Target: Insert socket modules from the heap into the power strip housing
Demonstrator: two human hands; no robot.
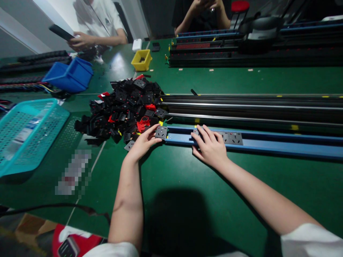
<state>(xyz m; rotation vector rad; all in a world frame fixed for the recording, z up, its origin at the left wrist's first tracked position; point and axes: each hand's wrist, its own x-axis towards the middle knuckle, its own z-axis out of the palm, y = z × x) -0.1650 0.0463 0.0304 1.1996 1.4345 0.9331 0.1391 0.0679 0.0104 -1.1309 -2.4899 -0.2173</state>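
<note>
My left hand [142, 143] pinches a grey square socket module [161, 132] at the left end of a long blue rail [268, 144] on the green table. My right hand [210, 146] lies over the rail with fingers spread, pressing on the first of several grey socket modules [232, 138] seated in it. Just left of both hands sits a heap of black and red socket parts [125, 107].
Long black rails [254, 109] lie behind the blue one. A teal basket [26, 134] stands at the left, a blue bin [70, 74] and a yellow bin [141, 59] farther back. Two other people sit across the table, one holding a phone [60, 32].
</note>
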